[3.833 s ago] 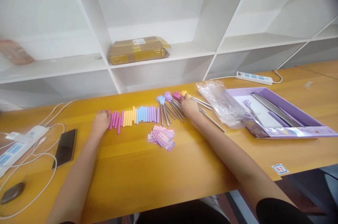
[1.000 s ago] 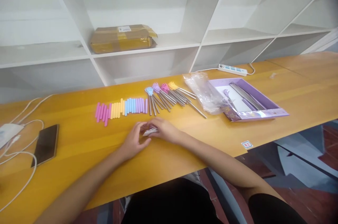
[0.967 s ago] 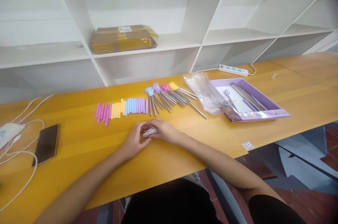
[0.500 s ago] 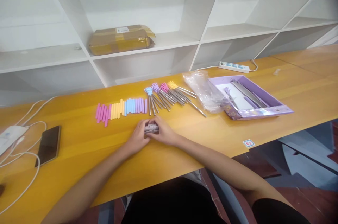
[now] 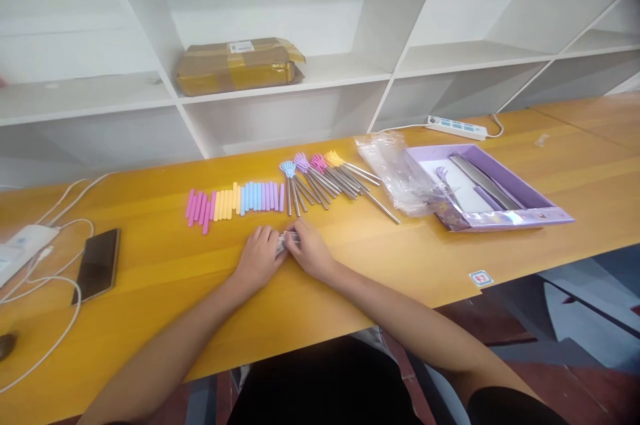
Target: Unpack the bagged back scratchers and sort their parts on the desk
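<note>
My left hand (image 5: 259, 255) and my right hand (image 5: 311, 251) are closed from both sides around a small bundle of short silvery rods (image 5: 281, 242). Fingers cover most of the bundle, so its ends are hidden. Just beyond my hands lies a row of short coloured sticks, with pink sticks (image 5: 199, 207), yellow sticks (image 5: 223, 205), blue sticks (image 5: 251, 197) and purple sticks (image 5: 271, 196) side by side. To the right of that row, hand-shaped back scratcher heads in blue (image 5: 289, 169), purple (image 5: 301, 161), pink (image 5: 319, 163) and yellow (image 5: 333, 158) rest with several metal rods (image 5: 345, 181).
A purple box (image 5: 520, 217) at right holds a purple scratcher and metal pieces. Clear plastic bags (image 5: 393, 175) lean against it. Behind are a power strip (image 5: 457, 127) and a taped parcel (image 5: 235, 68) on the shelf. A phone (image 5: 97, 265) and white cables (image 5: 75, 318) lie left.
My fingers have shifted around the silvery bundle, and my left hand now covers more of it. The whole view has turned slightly; the things on the table keep their places.
</note>
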Demonstrator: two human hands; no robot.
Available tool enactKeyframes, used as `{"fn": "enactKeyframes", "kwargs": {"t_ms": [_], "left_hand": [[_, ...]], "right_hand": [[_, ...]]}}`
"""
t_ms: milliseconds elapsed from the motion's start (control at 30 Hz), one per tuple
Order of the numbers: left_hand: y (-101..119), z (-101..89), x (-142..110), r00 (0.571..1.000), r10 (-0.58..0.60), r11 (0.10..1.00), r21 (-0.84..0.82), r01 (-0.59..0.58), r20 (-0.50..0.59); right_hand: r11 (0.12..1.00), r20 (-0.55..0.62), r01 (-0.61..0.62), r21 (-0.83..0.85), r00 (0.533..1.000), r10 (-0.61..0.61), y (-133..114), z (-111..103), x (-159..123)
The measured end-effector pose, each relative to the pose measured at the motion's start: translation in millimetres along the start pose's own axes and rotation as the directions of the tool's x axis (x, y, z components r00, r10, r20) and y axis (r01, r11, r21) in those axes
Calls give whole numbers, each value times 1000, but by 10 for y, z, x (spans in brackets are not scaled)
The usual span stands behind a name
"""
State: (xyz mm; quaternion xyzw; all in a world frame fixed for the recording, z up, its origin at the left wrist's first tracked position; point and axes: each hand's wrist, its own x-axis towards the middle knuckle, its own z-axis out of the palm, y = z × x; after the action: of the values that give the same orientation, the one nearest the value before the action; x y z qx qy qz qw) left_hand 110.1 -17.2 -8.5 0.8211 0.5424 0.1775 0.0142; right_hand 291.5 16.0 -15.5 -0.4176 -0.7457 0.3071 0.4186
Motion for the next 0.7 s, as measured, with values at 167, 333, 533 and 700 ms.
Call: {"fn": "enactKeyframes", "kwargs": {"t_ms": [167,333,533,700], "left_hand": [[-28,99,9,997,67,980,-183,-74,-42],[31,205,49,994,-78,917,-396,42,-74],[-38,101,36,997,-20,968,-252,1,-73],[-104,18,16,998,36,989,-144,-43,-55]], "right_hand": [[999,-26,-42,32,999,43,-21,15,36],[992,-62,-70,108,995,77,-36,182,112],[1000,-34,-13,-20,999,12,-74,86,77],[987,141,82,-141,988,-62,-36,44,66]]}}
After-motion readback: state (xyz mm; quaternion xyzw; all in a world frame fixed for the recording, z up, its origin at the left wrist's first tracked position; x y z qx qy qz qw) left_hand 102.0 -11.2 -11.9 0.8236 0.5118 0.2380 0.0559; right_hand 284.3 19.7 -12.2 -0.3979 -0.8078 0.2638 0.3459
